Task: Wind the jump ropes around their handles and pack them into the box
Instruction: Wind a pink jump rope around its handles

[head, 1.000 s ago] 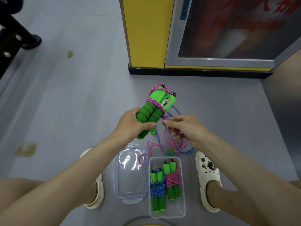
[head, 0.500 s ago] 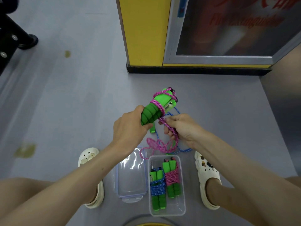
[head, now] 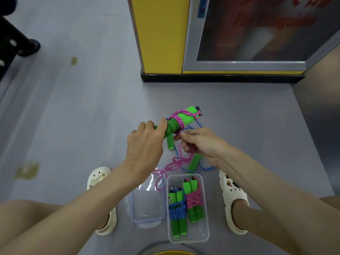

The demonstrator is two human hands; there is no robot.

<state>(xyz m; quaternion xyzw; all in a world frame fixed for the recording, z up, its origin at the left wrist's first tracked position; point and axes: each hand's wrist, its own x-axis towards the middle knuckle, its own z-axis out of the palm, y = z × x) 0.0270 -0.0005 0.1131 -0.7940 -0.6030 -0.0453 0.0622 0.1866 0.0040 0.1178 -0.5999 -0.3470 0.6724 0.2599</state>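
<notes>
My left hand (head: 145,144) grips a pair of green foam handles (head: 181,120) held above the floor, with pink rope (head: 177,118) wound a few turns around them. My right hand (head: 200,142) pinches the loose pink rope just below the handles. The slack pink rope (head: 171,167) trails down to the floor. A blue jump rope (head: 199,167) with green handles lies loose on the floor beneath my hands. The clear plastic box (head: 205,225) near my feet holds two wound ropes, a blue one (head: 177,211) and a pink one (head: 194,198).
The box's clear lid (head: 148,207) lies left of the box. My feet in white clogs (head: 100,181) (head: 232,197) flank them. A yellow cabinet with a glass door (head: 239,34) stands ahead. Black equipment legs (head: 16,43) are at the far left.
My left hand has turned the handles from tilted upright to more level and pointing right. My right hand has carried the pink rope up under the handles.
</notes>
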